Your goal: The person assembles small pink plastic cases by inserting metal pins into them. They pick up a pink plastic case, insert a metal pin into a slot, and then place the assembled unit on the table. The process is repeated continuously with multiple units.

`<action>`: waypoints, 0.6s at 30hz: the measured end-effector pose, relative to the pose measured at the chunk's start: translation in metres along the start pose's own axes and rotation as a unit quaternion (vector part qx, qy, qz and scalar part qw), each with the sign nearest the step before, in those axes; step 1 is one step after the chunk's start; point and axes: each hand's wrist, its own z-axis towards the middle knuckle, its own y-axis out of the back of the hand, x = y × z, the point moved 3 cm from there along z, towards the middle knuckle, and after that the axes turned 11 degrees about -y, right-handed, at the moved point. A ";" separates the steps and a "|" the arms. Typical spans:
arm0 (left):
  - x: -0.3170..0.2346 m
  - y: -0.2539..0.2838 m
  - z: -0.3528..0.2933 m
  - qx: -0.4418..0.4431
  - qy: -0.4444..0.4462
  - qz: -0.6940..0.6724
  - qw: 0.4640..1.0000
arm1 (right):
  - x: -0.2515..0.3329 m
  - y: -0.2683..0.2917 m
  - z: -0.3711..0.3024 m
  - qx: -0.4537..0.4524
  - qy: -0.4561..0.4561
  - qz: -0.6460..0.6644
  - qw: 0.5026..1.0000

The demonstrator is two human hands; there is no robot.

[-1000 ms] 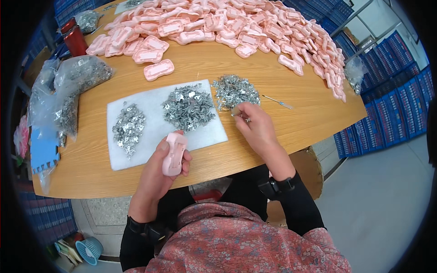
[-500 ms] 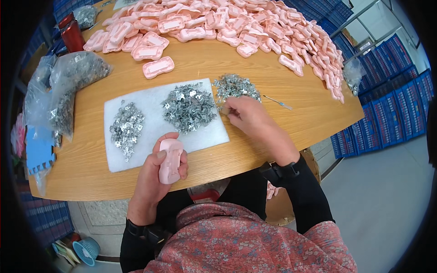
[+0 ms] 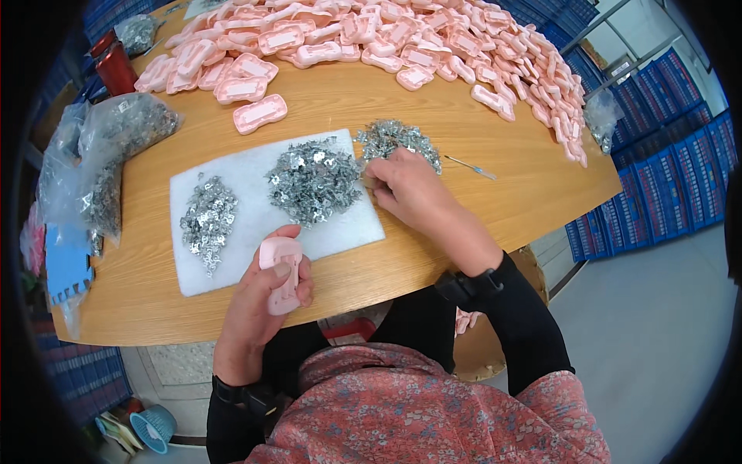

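Note:
A pink plastic shell (image 3: pixel 280 251), long and waisted with moulded recesses, is gripped in my left hand (image 3: pixel 249 309), the thumb lying over its inner face. It is held above the near edge of the white pad (image 3: pixel 255 251). My right hand (image 3: pixel 406 185) is closed in a pinch at the near edge of the right heap of small metal clips (image 3: pixel 402 139); whatever is between its fingertips is hidden. On the pad lie a large middle heap of metal parts (image 3: pixel 313 182) and a smaller left heap of metal parts (image 3: pixel 209 224).
A big pile of pink shells (image 3: pixel 417 42) covers the far table, with one single shell (image 3: pixel 260 114) nearer. Plastic bags of metal parts (image 3: pixel 116 155) lie at the left beside a red can (image 3: pixel 116 69). A thin blue-handled tool (image 3: pixel 471 168) rests to the right.
My right hand has shifted slightly left and toward the far side, along the right heap's edge. My left thumb has moved further over the shell's inner face.

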 end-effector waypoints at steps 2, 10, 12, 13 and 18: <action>0.001 0.000 0.001 0.002 -0.002 0.003 1.000 | 0.000 0.008 -0.014 0.014 -0.007 -0.007 1.000; 0.001 -0.002 0.000 0.000 -0.002 -0.023 1.000 | -0.008 0.039 -0.050 -0.016 -0.099 0.081 0.992; 0.002 -0.001 -0.001 0.000 -0.006 -0.024 1.000 | -0.017 0.041 -0.054 -0.010 -0.150 0.075 0.986; 0.002 -0.001 0.000 0.001 -0.006 -0.024 1.000 | -0.021 0.041 -0.055 -0.008 -0.175 0.073 0.982; 0.001 -0.004 0.002 0.003 -0.004 -0.020 1.000 | -0.020 0.034 -0.047 -0.054 -0.080 0.014 0.995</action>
